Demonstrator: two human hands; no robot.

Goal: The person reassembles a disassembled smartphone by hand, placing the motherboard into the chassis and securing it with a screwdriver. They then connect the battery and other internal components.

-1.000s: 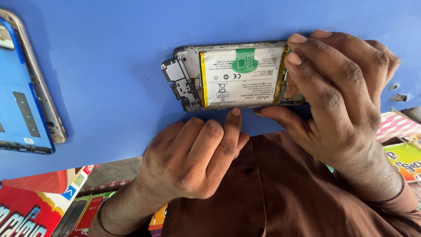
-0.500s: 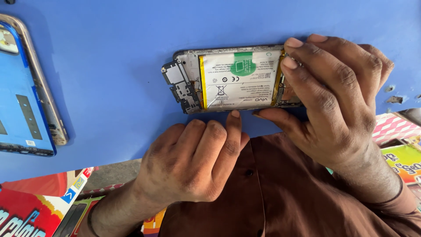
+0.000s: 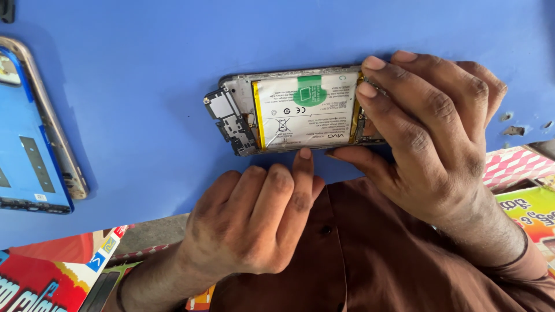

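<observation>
An opened phone (image 3: 289, 110) lies on a blue surface (image 3: 144, 69) with its back off. Its white battery with a green sticker and its grey circuit parts at the left end are exposed. My right hand (image 3: 433, 138) grips the phone's right end, fingers over the top and thumb under the near edge. My left hand (image 3: 254, 225) is curled into a loose fist just below the phone. One of its fingertips presses against the phone's near edge. I see nothing held in it.
A blue phone back cover with a metallic rim (image 3: 34, 133) lies at the left edge. Colourful printed boxes sit at the bottom left (image 3: 34, 283) and at the right (image 3: 520, 190). Small specks of debris (image 3: 514, 130) lie on the blue surface at the right.
The phone and both hands sit slightly lower in view. Both hands keep the same hold and touch on the phone.
</observation>
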